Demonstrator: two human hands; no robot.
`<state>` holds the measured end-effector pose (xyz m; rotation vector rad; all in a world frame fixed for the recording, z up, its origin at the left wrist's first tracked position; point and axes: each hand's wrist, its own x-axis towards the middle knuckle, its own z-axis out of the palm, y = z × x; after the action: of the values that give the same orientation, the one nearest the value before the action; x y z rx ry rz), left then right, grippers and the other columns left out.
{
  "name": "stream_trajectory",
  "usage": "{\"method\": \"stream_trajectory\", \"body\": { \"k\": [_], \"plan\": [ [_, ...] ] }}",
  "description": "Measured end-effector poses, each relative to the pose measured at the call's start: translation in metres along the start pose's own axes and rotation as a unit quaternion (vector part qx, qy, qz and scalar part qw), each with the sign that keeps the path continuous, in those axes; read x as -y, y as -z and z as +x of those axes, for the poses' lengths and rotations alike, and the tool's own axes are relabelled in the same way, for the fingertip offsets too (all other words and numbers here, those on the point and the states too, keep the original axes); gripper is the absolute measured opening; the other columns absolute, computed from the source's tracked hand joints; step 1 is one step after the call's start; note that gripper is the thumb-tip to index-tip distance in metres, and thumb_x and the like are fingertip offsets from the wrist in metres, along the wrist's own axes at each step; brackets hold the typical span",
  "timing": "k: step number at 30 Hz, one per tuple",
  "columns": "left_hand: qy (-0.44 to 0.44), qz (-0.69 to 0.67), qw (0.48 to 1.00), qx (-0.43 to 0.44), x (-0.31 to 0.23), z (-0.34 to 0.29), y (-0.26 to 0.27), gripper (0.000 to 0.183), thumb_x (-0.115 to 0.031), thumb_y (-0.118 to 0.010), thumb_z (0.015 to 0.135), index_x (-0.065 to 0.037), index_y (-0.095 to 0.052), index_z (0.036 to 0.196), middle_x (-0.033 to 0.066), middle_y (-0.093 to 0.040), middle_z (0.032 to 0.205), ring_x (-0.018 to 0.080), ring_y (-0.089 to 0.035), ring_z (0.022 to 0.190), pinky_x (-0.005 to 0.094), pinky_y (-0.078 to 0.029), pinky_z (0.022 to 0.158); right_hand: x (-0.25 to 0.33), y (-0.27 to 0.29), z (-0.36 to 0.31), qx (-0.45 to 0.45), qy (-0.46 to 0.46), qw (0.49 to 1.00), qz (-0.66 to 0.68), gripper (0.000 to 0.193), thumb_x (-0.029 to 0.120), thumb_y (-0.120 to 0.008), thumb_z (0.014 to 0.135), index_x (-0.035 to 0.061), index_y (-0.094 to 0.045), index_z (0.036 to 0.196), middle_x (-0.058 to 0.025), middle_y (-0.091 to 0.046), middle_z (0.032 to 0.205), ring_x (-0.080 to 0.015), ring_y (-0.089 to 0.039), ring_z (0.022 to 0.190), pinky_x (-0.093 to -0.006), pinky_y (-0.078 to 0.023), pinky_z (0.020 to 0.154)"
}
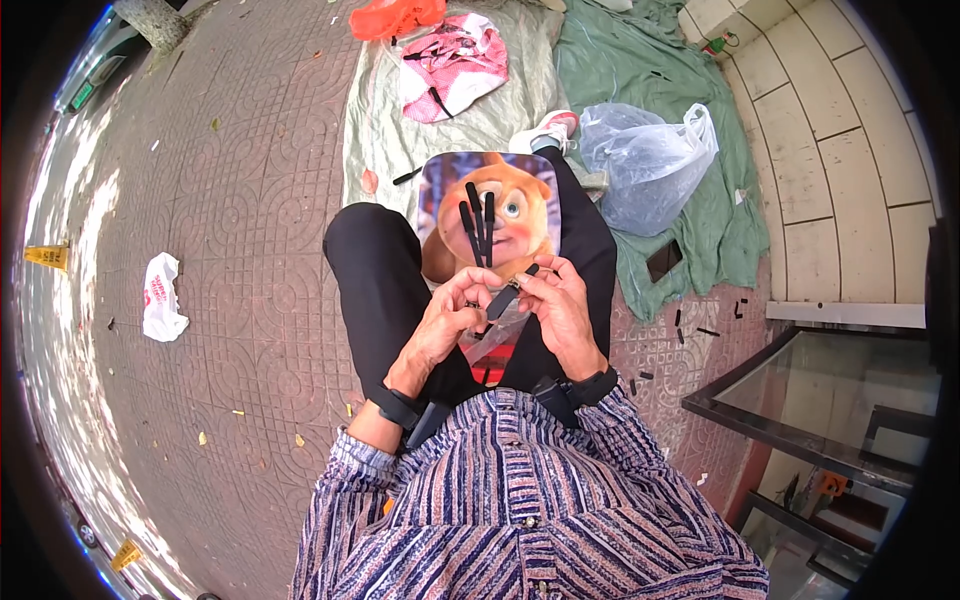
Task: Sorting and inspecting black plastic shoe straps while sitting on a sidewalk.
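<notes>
Both my hands are closed over my lap on one short black strip (501,301) with a small shiny part near its upper end. My left hand (440,322) pinches its lower left side, and the fingers of my right hand (562,308) grip its upper end. Several slim black strips (472,222) lie just beyond my fingers on a board (541,178) printed with an orange cartoon face, resting on my thighs. Beneath my hands is a piece of clear plastic (492,345). What exactly the black strips are, I cannot make out.
A pink-and-white cloth (478,65) with black strips on it lies ahead on a pale sheet (375,135). At right are a clear plastic bag (650,165), a phone-like dark slab (664,259), scattered black bits (680,335) and a glass-topped frame (800,390). A white bag (162,300) lies left.
</notes>
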<state>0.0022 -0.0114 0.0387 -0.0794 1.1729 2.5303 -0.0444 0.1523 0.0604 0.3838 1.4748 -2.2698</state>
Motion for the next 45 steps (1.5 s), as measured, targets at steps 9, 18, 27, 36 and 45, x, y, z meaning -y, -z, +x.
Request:
{"method": "stream_trajectory", "body": {
  "k": [9, 18, 27, 36, 45],
  "plan": [
    [-0.057, 0.04, 0.994, -0.079, 0.001, 0.002, -0.005, 0.033, 0.0, -0.055, 0.07, -0.002, -0.051, 0.103, -0.001, -0.049, 0.069, 0.0049, -0.043, 0.058, 0.0177, -0.034, 0.053, -0.006, 0.017, 0.005, 0.003, -0.085, 0.995, 0.058, 0.023, 0.004, -0.055, 0.076, 0.0021, -0.046, 0.097, -0.0067, -0.055, 0.078, -0.0156, -0.055, 0.062, -0.0249, -0.042, 0.049],
    [-0.034, 0.107, 0.99, -0.085, 0.007, 0.003, -0.004, 0.014, -0.001, -0.063, 0.072, -0.003, -0.058, 0.085, -0.004, -0.052, 0.075, 0.0031, -0.045, 0.068, 0.0177, -0.036, 0.063, -0.013, -0.004, -0.006, 0.077, -0.17, 0.983, 0.001, 0.024, 0.009, -0.056, 0.077, 0.0011, -0.046, 0.097, -0.0053, -0.055, 0.076, -0.0114, -0.053, 0.059, -0.0234, -0.042, 0.049],
    [-0.02, 0.069, 0.991, -0.113, 0.009, 0.002, 0.001, 0.005, -0.005, -0.059, 0.077, -0.005, -0.056, 0.08, -0.0032, -0.053, 0.07, 0.0023, -0.041, 0.057, 0.0164, -0.032, 0.051, -0.019, -0.004, -0.003, 0.097, -0.192, 0.977, -0.001, 0.03, 0.01, -0.057, 0.077, -0.0002, -0.042, 0.102, -0.0073, -0.054, 0.073, -0.0145, -0.054, 0.057, -0.0237, -0.041, 0.047],
    [-0.03, 0.048, 0.991, -0.122, 0.01, 0.002, 0.004, 0.004, -0.004, -0.056, 0.077, -0.004, -0.056, 0.08, -0.0025, -0.053, 0.067, 0.0031, -0.041, 0.055, 0.0166, -0.032, 0.05, -0.025, -0.007, -0.004, 0.081, -0.113, 0.984, -0.114, 0.036, 0.002, -0.053, 0.074, -0.0017, -0.038, 0.107, -0.0084, -0.053, 0.07, -0.0127, -0.053, 0.051, -0.0214, -0.04, 0.042],
    [-0.024, 0.039, 0.991, -0.123, 0.008, 0.001, 0.003, 0.006, -0.004, -0.057, 0.075, -0.003, -0.055, 0.08, -0.0026, -0.051, 0.066, 0.0037, -0.039, 0.054, 0.0168, -0.032, 0.052, -0.023, -0.009, -0.005, 0.087, -0.068, 0.972, -0.207, 0.038, 0.002, -0.055, 0.072, -0.0024, -0.038, 0.106, -0.0071, -0.053, 0.067, -0.0112, -0.053, 0.049, -0.0206, -0.04, 0.041]
  ]
}}
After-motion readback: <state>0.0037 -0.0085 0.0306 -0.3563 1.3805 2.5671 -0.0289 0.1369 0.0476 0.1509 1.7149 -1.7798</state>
